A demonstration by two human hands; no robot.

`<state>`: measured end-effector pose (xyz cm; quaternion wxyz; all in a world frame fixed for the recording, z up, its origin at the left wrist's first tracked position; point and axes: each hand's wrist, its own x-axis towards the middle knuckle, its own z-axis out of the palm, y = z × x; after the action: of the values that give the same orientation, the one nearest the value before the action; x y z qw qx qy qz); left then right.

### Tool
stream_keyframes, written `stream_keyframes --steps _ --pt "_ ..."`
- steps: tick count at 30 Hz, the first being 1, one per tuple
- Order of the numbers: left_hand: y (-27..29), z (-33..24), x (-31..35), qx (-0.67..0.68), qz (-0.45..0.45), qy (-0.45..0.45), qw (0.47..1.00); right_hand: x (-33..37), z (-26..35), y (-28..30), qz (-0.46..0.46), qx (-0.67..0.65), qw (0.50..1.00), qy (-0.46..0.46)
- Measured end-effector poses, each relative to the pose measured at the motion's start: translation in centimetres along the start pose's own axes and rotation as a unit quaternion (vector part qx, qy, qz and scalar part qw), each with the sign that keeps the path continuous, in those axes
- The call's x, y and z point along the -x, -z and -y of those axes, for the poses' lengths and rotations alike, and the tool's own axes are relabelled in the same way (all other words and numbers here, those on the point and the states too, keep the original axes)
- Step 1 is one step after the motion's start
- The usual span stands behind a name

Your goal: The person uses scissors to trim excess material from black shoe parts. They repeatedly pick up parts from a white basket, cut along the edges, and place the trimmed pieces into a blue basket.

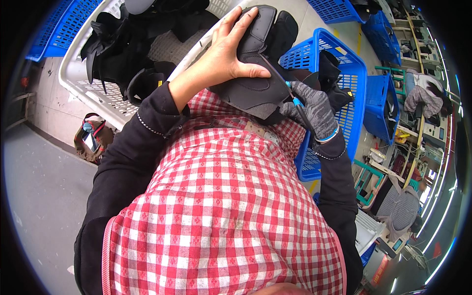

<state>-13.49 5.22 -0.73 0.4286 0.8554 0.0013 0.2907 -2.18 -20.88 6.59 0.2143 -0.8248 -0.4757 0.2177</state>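
Observation:
A black padded piece with stitched seams (253, 92), resembling a shoe or boot upper, lies over my lap and is tilted. On it rests my left hand (223, 56), bare and open, with fingers spread toward the piece's far edge and thumb stretched across its surface. My right hand (313, 109), in a grey knitted glove, is closed around a slim dark pointed tool (297, 102) with light-blue parts. The tool's tip reaches the seam near my left thumb; whether it is scissors or another tool is unclear. The piece's underside is hidden.
A white perforated basket (98, 105) holding black pieces (142, 49) stands front left. To the right is a blue basket (358, 115) with more dark pieces. A patterned bag (91, 137) sits on the floor at left. People and workbenches line the far right.

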Motion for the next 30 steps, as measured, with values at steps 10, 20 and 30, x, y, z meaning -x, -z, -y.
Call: stream_keyframes --steps 10,20,30 --pt "-3.2 3.0 1.0 0.059 -0.036 -0.002 0.998 0.4 0.1 -0.1 -0.014 0.023 0.999 0.022" --pt "-3.2 2.9 0.9 0.057 -0.035 -0.008 0.998 0.6 -0.1 -0.4 -0.047 0.050 0.997 0.020" --pt "-2.8 1.8 0.8 0.060 -0.018 0.000 0.998 2.6 -1.0 -0.7 -0.077 0.049 0.995 -0.048"
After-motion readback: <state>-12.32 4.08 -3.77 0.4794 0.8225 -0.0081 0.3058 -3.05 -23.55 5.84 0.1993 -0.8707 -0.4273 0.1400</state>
